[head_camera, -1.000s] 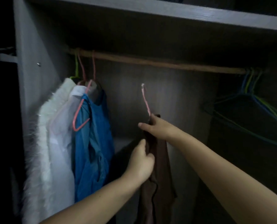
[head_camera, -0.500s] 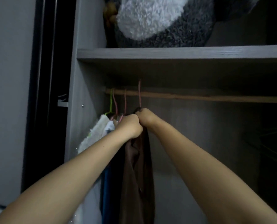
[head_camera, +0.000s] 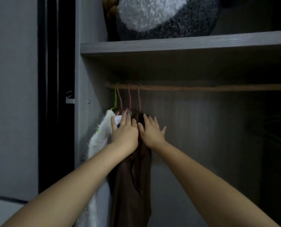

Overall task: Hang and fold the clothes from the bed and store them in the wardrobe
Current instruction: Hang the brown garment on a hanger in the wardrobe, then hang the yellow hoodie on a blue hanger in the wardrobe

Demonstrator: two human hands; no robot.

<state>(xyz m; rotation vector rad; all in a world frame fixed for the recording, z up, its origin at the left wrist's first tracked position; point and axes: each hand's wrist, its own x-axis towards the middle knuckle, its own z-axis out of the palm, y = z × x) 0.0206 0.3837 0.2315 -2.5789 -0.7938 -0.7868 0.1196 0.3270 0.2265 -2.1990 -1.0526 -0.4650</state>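
A brown garment [head_camera: 133,185] hangs from a pink hanger [head_camera: 139,99] hooked on the wooden rail [head_camera: 202,87] inside the wardrobe. My left hand [head_camera: 125,131] and my right hand [head_camera: 150,131] are side by side at the garment's top, fingers straight and spread, touching the cloth and gripping nothing. Left of it hang a white fluffy garment [head_camera: 98,141] on a green hanger [head_camera: 115,97] and other clothes on two more pink hangers, mostly hidden behind my left hand.
A shelf [head_camera: 185,45] above the rail carries a grey and white plush toy [head_camera: 161,15]. The wardrobe's side panel [head_camera: 85,112] stands close on the left. Faint empty hangers show in the dark at the far right [head_camera: 277,122]. The rail's right part is bare.
The brown garment's hanger went up onto the rail. Both hands, gripping its top half a second ago, have let go and spread their fingers. The view tilted upward.
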